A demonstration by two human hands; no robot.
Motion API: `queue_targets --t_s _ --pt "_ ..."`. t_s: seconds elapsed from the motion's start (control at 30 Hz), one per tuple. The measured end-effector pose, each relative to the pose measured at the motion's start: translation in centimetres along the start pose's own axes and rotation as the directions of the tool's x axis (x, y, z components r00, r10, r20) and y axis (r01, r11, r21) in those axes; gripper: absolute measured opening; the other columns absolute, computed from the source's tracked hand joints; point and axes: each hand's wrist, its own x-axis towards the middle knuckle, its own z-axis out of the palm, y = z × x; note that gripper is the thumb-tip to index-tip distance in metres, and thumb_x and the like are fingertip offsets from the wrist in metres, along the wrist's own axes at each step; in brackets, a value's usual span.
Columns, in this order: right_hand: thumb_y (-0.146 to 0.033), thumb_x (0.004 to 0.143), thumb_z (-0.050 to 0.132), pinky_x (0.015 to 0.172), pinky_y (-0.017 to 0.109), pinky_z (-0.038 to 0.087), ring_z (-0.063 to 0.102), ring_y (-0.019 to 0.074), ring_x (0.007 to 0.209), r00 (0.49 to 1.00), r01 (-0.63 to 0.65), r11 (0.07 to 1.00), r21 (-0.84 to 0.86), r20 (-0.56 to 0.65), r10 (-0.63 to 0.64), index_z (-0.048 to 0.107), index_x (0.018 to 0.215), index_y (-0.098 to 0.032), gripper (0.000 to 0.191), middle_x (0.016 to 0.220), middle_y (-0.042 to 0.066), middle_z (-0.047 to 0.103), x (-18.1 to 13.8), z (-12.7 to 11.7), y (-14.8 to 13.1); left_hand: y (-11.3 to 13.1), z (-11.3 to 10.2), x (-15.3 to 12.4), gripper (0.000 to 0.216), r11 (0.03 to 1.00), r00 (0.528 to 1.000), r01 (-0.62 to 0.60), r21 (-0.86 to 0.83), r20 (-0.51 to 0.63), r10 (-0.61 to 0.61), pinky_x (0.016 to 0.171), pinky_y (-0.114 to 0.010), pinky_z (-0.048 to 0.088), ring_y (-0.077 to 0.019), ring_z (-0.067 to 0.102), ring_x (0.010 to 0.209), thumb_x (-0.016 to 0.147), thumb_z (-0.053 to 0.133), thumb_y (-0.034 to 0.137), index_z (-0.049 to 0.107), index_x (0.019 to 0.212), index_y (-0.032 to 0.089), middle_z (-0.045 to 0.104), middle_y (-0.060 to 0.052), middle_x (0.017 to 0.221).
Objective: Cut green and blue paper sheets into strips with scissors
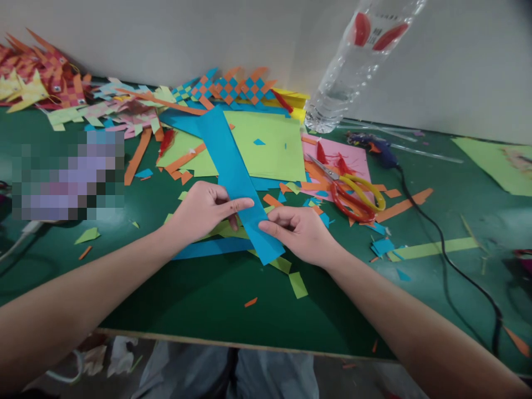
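Observation:
A long blue paper strip (236, 160) slants between my hands over the table's middle. My left hand (208, 208) pinches it from the left, thumb on top and fingers partly beneath. My right hand (301, 230) grips its right edge near the lower end between thumb and fingers. Under and behind the strip lie light green paper sheets (270, 147). Another blue strip (211, 247) rests on the table below my left hand. Scissors (357, 194) with red and yellow handles lie right of my hands, on orange and pink paper.
Woven paper fish (228, 87) line the back by the wall, with red and orange ones (50, 77) at far left. A water bottle (353, 72) stands behind. A glue gun (380, 149) trails a black cord across the right. Paper scraps litter the green table (187, 299).

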Motion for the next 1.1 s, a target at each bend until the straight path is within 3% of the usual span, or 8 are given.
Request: queue_targets --t_s 0.27,0.53,0.67,0.77,0.87,0.93,1.1 --pt "-0.047 0.084 0.067 0.047 0.025 0.027 0.029 0.0077 0.052 0.997 -0.060 0.997 0.055 0.050 0.057 0.052 0.071 -0.021 0.033 0.057 -0.008 0.037 -0.1 0.2 -0.8 0.2 0.2 -0.1 0.062 1.000 1.000 0.003 -0.003 0.021 -0.003 0.042 -0.022 0.039 -0.0089 0.051 0.037 0.079 0.074 0.065 0.053 0.042 0.019 0.062 -0.001 0.043" --pt "-0.046 0.088 0.063 0.049 0.027 0.027 0.030 0.0088 0.053 1.000 -0.024 1.000 0.001 -0.011 0.024 0.046 0.062 -0.022 0.039 0.057 -0.006 0.036 -0.1 0.1 -0.3 0.3 0.3 -0.3 0.053 0.998 0.999 -0.007 -0.055 0.047 0.009 0.045 -0.021 0.044 -0.0106 0.057 0.041 0.084 0.072 0.057 0.063 0.048 0.019 0.063 -0.001 0.046" --pt "-0.044 0.087 0.064 0.047 0.026 0.025 0.028 0.0077 0.052 1.000 -0.005 1.000 0.027 0.025 0.005 0.044 0.060 -0.022 0.040 0.056 -0.007 0.033 -0.1 0.0 -0.3 -0.4 -0.1 0.2 0.053 0.996 0.998 0.006 -0.087 -0.068 -0.012 0.044 -0.022 0.040 -0.0098 0.052 0.043 0.090 0.064 0.057 0.063 0.052 0.019 0.060 0.000 0.046" --pt "-0.040 0.086 0.066 0.046 0.025 0.028 0.031 0.0072 0.050 1.000 -0.012 1.000 0.016 0.020 0.012 0.050 0.065 -0.021 0.033 0.054 -0.007 0.037 0.0 -0.1 -0.3 -1.3 -0.5 0.8 0.045 0.983 0.982 -0.016 -0.181 -0.186 -0.018 0.046 -0.022 0.040 -0.0094 0.051 0.046 0.088 0.068 0.053 0.064 0.060 0.019 0.062 0.001 0.052" --pt "-0.037 0.083 0.069 0.049 0.025 0.039 0.047 0.0091 0.052 0.997 -0.027 1.000 0.012 -0.075 0.028 0.062 0.079 -0.020 0.019 0.060 -0.004 0.057 0.2 -0.4 -0.2 -1.9 -0.8 1.4 0.036 0.958 0.958 -0.072 -0.278 -0.287 -0.012 0.050 -0.022 0.042 -0.0097 0.056 0.052 0.088 0.071 0.051 0.067 0.071 0.019 0.064 0.001 0.058" --pt "-0.038 0.079 0.073 0.052 0.027 0.047 0.060 0.0127 0.059 0.983 -0.049 0.998 0.034 -0.175 0.054 0.067 0.087 -0.020 0.021 0.072 0.001 0.069 0.4 -0.7 -0.1 -2.0 -0.9 1.8 0.033 0.940 0.934 -0.086 -0.330 -0.355 -0.039 0.052 -0.022 0.045 -0.0110 0.061 0.057 0.085 0.074 0.051 0.068 0.079 0.019 0.067 0.000 0.067" --pt "-0.044 0.073 0.080 0.054 0.031 0.056 0.067 0.0154 0.055 0.906 -0.073 0.985 0.154 -0.404 0.131 0.069 0.092 -0.018 0.034 0.067 0.002 0.072 1.0 -1.7 0.4 -2.1 -1.6 2.3 0.036 0.873 0.888 -0.095 -0.478 -0.437 -0.142 0.058 -0.024 0.051 -0.0115 0.066 0.064 0.079 0.080 0.051 0.061 0.078 0.021 0.069 0.002 0.074"
